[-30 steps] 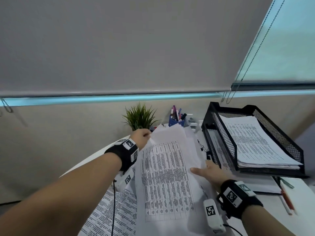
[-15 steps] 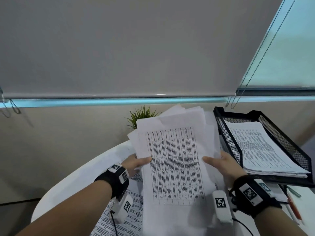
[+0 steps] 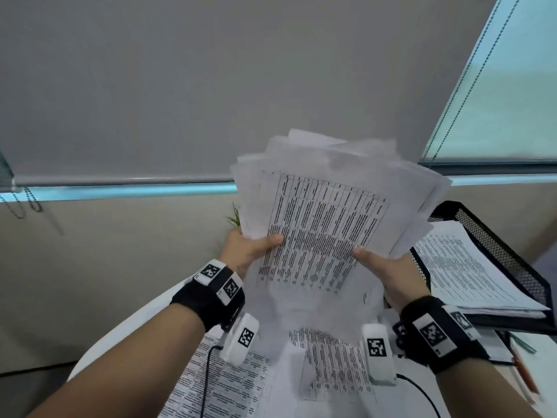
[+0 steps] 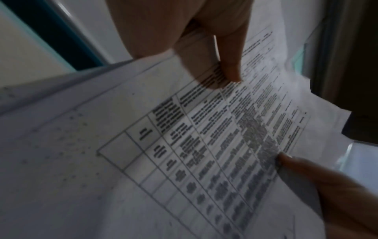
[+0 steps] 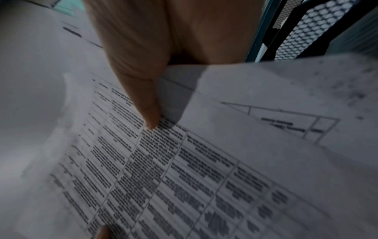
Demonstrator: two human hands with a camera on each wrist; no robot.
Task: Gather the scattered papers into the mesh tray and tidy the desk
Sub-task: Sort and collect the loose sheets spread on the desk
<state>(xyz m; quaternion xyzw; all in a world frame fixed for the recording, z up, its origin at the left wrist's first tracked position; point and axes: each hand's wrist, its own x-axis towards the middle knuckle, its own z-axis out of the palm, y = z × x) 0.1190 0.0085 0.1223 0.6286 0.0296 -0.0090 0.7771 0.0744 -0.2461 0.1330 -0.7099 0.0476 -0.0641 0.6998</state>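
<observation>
A: Where is the stack of papers (image 3: 325, 224)?

B: Lifted off the worktop (image 3: 283, 396), held up in front of the person and tilted so its top leans toward the mesh tray (image 3: 509, 254). The sheets are fanned unevenly at the top edge; the front sheet carries a printed table.

A: And the hands?

B: The left hand (image 3: 244, 251) grips the stack's lower left edge, thumb pressed across the front sheet, the other fingers behind the paper and out of sight. The right hand (image 3: 391, 273) grips the lower right edge the same way. In the left wrist view the left thumb (image 4: 223, 53) lies flat on the print; in the right wrist view the right thumb (image 5: 141, 84) does likewise.

A: The tray?

B: Black mesh, standing to the right of the stack, with a pile of printed sheets (image 3: 470, 273) already lying in it. The stack's right corner overlaps the tray's near rim from this angle; I cannot tell whether they touch.

A: Anything else?

B: More printed sheets (image 3: 229, 384) lie on the worktop under the forearms. A sliver of a green plant (image 3: 234, 218) shows behind the stack's left edge, and a red pen (image 3: 524, 375) lies at the right.
</observation>
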